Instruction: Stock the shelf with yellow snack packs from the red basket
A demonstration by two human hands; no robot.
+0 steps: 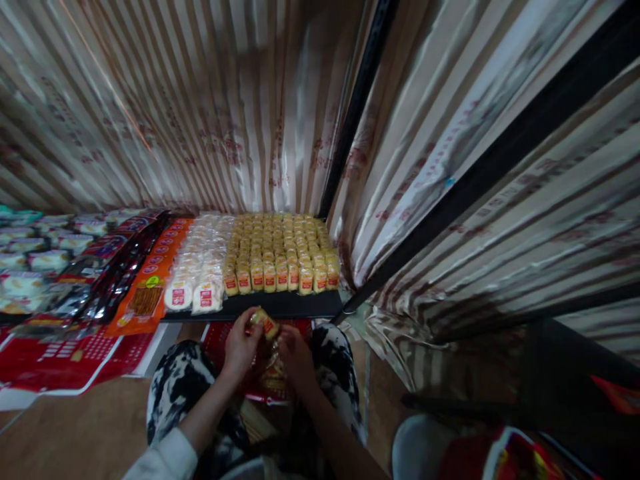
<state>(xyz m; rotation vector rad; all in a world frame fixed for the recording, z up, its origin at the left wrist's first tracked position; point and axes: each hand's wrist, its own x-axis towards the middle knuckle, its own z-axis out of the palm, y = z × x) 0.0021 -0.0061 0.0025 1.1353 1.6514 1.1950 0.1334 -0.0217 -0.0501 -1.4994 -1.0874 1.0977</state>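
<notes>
1. Nearest the camera, at the bottom edge: white sleeve (163, 457) on the left forearm, above black-and-white patterned trousers (180, 373) with knees apart.
2. At the end of that forearm, left hand (241, 345) raised over the lap, with fingers clamped on a small yellow packet (264, 325) bearing a red label.
3. Just beside it, right hand (296, 357), with fingers curled together at the packet's right edge; cannot tell whether gripping it or only touching.
4. Location of that packet: between both hands, in front of the edge of a dark shelf (290, 305).
5. Below the hands, between the knees: more wrapped pieces (274, 377), too dim to make out clearly.
6. On the shelf, toward its right end: close rows of yellow packs (280, 257) with red labels.
7. Continuing leftward: round white packs (206, 298), orange packet (145, 293), dark shiny packets (125, 260), then pale packets (47, 261).
8. Behind all this: striped curtain (225, 100), with a broad dark post (475, 153) slanting across on the right.
</notes>
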